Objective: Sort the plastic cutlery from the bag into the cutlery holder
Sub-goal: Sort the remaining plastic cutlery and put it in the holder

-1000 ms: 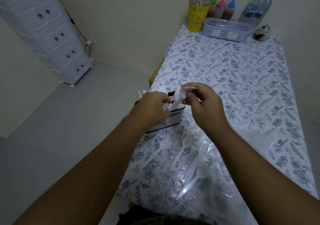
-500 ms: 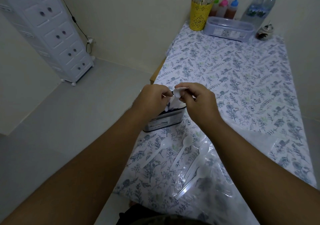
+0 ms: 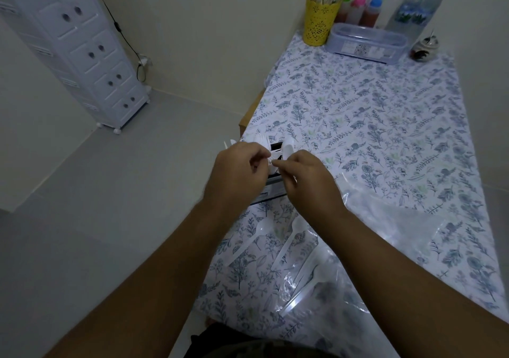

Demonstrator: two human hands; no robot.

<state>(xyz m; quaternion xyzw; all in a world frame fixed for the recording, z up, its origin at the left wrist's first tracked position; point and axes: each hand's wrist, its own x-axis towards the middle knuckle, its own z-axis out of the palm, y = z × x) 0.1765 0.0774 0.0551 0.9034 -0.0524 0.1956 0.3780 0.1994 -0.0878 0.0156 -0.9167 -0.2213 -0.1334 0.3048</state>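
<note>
Your left hand (image 3: 237, 173) and right hand (image 3: 305, 181) meet directly over the cutlery holder (image 3: 271, 189), which stands at the table's (image 3: 385, 115) left edge, close to your end of it. Both hands are pinched closed on white plastic cutlery (image 3: 272, 160) held between them above the holder's open top; the pieces are small and blurred, so you cannot tell how many there are or what kind. More white cutlery stands in the holder already, with tips poking out past your left hand on the side away from the table.

Between the holder and you, several white spoons (image 3: 289, 244) lie loose on the floral cloth, their bowls toward the holder. The ones to the right rest on the clear plastic bag (image 3: 385, 233), which spreads flat and crumpled from beside the holder out toward the table's right edge and hangs over the near edge.

Beyond the holder the cloth is bare over most of the table's length. At the far end, against the wall, stand a yellow cup of sticks (image 3: 319, 24), three sauce bottles (image 3: 360, 8), two water bottles (image 3: 416, 8), a clear lidded box (image 3: 366, 43) and a small jar (image 3: 424, 48). Left of the holder the table drops straight to open grey floor; a white drawer tower (image 3: 80, 43) stands well apart in the corner.
</note>
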